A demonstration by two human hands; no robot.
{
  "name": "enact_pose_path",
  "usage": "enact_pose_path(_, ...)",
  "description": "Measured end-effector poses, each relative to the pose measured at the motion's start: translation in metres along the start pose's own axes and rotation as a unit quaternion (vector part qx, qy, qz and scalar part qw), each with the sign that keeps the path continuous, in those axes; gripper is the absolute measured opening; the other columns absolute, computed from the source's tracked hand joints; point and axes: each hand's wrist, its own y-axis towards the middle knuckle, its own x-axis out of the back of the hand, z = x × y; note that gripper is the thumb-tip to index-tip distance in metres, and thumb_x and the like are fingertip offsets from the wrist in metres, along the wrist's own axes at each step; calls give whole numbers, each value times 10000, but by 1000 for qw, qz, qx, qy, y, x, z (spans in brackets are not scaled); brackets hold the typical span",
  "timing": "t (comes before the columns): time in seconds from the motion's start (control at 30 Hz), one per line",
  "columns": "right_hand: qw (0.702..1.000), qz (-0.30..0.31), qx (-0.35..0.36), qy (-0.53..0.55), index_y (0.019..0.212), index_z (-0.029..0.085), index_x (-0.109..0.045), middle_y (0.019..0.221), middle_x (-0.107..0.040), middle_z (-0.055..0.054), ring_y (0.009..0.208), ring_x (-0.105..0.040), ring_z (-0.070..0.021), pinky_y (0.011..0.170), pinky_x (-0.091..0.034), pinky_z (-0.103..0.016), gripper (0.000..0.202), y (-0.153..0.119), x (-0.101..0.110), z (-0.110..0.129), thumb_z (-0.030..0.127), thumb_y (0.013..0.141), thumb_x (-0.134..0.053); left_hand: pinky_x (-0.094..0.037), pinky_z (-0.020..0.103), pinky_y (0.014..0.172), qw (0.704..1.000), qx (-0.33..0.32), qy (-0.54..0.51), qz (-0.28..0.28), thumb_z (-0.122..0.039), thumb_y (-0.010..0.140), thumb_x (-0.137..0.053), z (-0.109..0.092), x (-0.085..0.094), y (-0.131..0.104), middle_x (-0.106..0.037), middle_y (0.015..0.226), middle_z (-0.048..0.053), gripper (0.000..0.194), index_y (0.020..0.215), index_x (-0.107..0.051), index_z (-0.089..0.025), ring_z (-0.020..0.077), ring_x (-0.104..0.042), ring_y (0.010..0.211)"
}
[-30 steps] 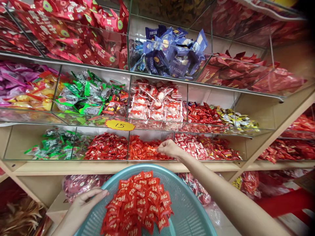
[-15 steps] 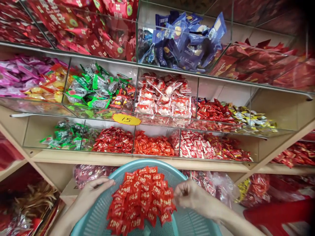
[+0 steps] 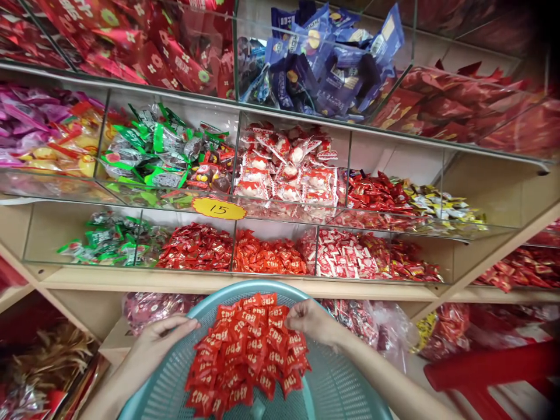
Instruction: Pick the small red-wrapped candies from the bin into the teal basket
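Observation:
A teal plastic basket [image 3: 345,379] with a slotted wall fills the lower middle of the head view. Inside it lies a heap of small red candy packets [image 3: 247,356] with gold lettering, partly overlapping. My left hand [image 3: 164,335] grips the basket's left rim, thumb on top and the other fingers mostly hidden below. Over the basket's right side, my right hand [image 3: 312,321] is closed in a pinch at the upper right edge of the heap, its fingertips on a red candy packet.
Behind the basket rise shelves with clear bins of wrapped sweets, including blue packets [image 3: 332,64] and orange-red ones [image 3: 269,254]. A yellow price tag [image 3: 219,208] reads 15. Plastic bags [image 3: 385,332] lie under the wooden ledge [image 3: 175,280]. A red frame [image 3: 490,364] stands at lower right.
My right hand has moved left and up, from beside the heap to its upper right edge. My left hand stays on the rim. The whole view has shifted slightly.

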Motion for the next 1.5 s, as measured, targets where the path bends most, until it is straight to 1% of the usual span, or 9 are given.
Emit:
enact_pose_path(0.27,998,19,20,-55,491,136,-480,436,-367,72,411,-281,-35,411,-242,-160,107,18,-4,3,181,588,-481,-464,232,714,1000,2,-13,7,-447,608,-614,3,1,1,-687,790,11,285,712,-685,-192,205,-598,807)
enact_pose_path(0.43,983,-62,33,-168,537,124,-529,469,-424,45,447,-333,-52,432,-255,-171,174,17,-6,6,270,632,-525,-451,194,654,1000,5,-12,10,-436,636,-597,13,1,4,-666,757,-6,263,709,-675,-195,170,-587,746)
enact_pose_path(0.57,954,-117,101,-257,559,129,-550,480,-447,30,467,-352,-68,445,-251,-181,296,-2,19,32,376,706,-485,-456,189,611,999,24,-33,1,-457,598,-614,11,-1,4,-664,729,-1,292,683,-680,-186,170,-586,704)
enact_pose_path(0.73,915,-147,164,-337,648,140,-587,560,-541,-5,520,-453,-94,499,-313,-191,256,-1,54,74,313,760,-434,-458,186,605,1000,6,-26,-9,-484,543,-635,9,-2,8,-668,700,-5,306,637,-695,-199,173,-585,693)
enact_pose_path(0.8,882,-168,147,-415,700,145,-604,666,-597,-43,626,-525,-123,574,-351,-203,208,18,54,84,273,757,-450,-464,199,627,1000,-2,-10,-12,-505,524,-634,9,-2,9,-674,704,2,329,631,-700,-202,188,-590,711)
enact_pose_path(0.87,844,-193,77,-495,786,136,-616,813,-618,-105,766,-565,-172,645,-378,-230,185,43,47,90,254,744,-480,-470,213,639,1000,-9,-5,-9,-524,517,-625,8,-1,9,-677,705,10,351,629,-701,-200,201,-594,719)
enact_pose_path(0.93,825,-208,15,-525,880,125,-612,905,-609,-150,835,-576,-215,669,-400,-257,229,67,39,93,263,732,-506,-471,212,636,1000,-19,-7,-13,-531,516,-621,8,-1,9,-674,688,9,353,615,-699,-202,201,-596,710)
enact_pose_path(1.1,828,-202,-32,-522,950,115,-609,930,-613,-173,862,-586,-244,672,-434,-278,301,99,35,91,206,664,-584,-459,190,637,1000,-21,8,-13,-511,533,-629,8,-1,9,-672,689,2,325,623,-701,-206,185,-593,714)
enact_pose_path(1.5,842,-198,-75,-497,983,110,-594,974,-600,-184,899,-577,-223,716,-434,-262,344,104,40,84,159,643,-609,-461,187,646,1000,-18,21,-11,-500,557,-618,9,1,8,-688,720,-8,316,649,-700,-210,182,-603,730)
